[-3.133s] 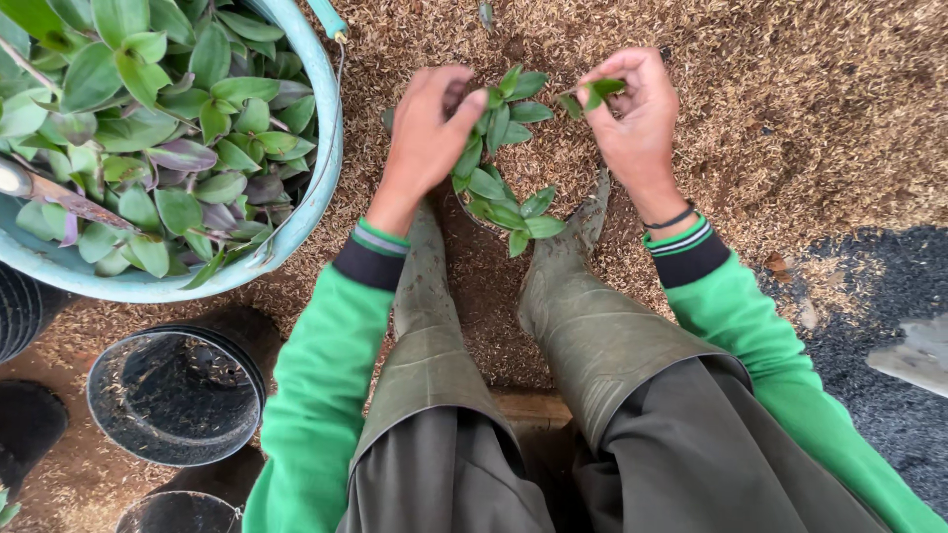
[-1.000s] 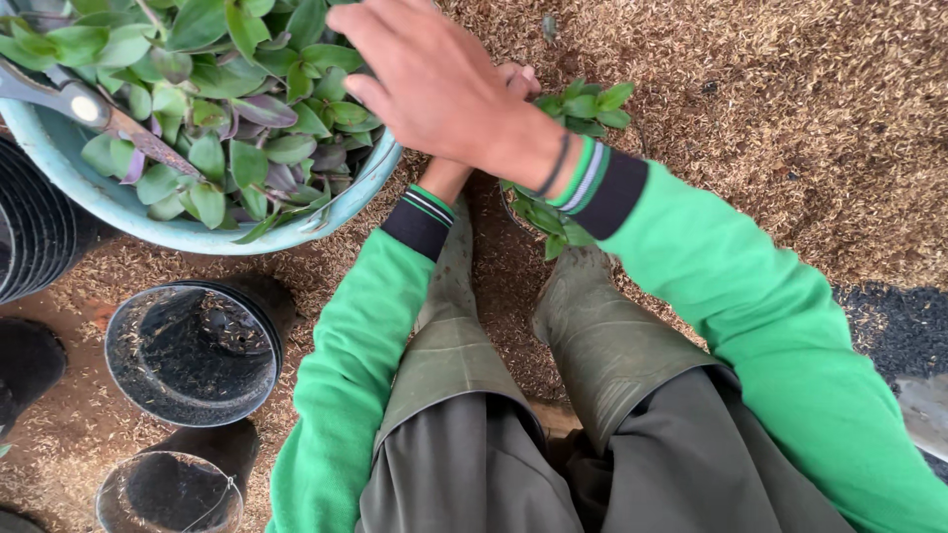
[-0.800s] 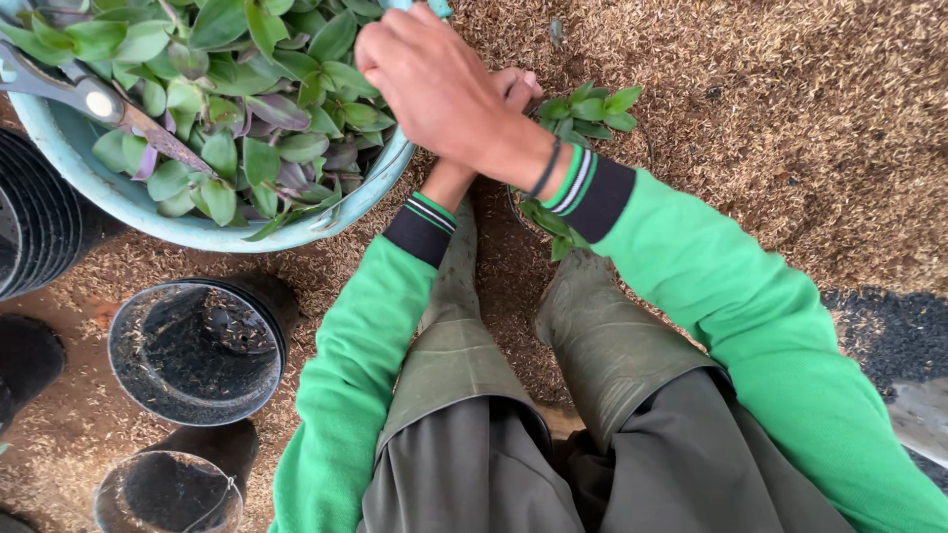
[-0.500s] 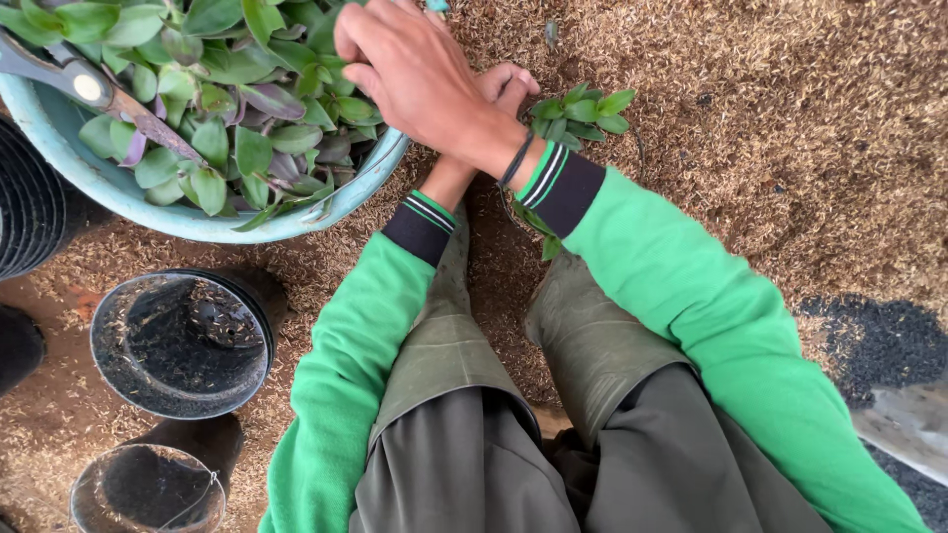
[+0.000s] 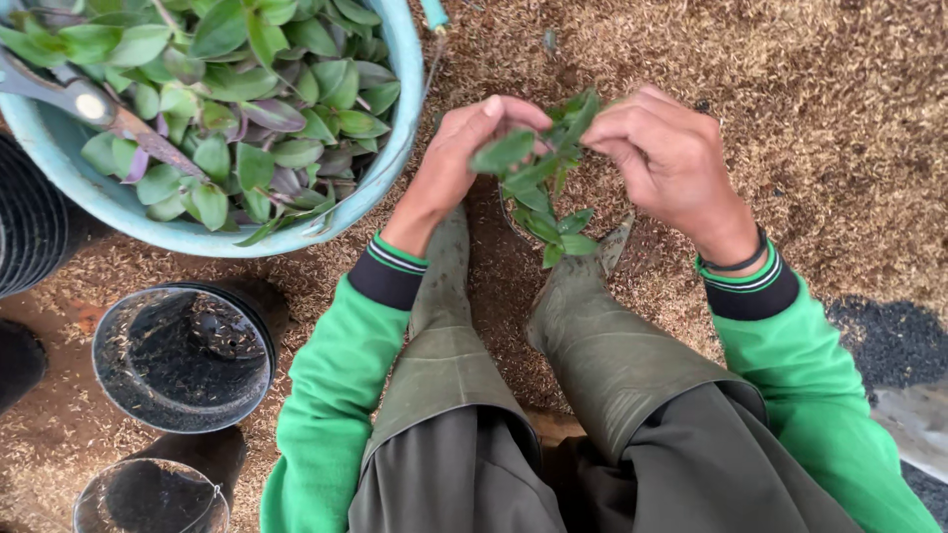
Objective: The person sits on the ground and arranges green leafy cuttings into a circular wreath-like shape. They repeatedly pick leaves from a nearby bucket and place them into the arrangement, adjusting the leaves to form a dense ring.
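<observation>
Both hands grip leafy cuttings [image 5: 538, 183] above the boots — left hand [image 5: 464, 158] pinching the stems, right hand [image 5: 667, 158] back from the blue tub [image 5: 385, 173] of leaves, fingers closed on a fresh sprig joining the bunch.

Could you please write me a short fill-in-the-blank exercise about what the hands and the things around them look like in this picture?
1. Both hands, left hand and right hand, hold a leafy ____ cutting.
2. The light blue basin is filled with ____.
3. On those leaves lies a pair of ____.
4. The sleeves are ____ in colour.

Missing words: green; leaves; scissors; green
</observation>
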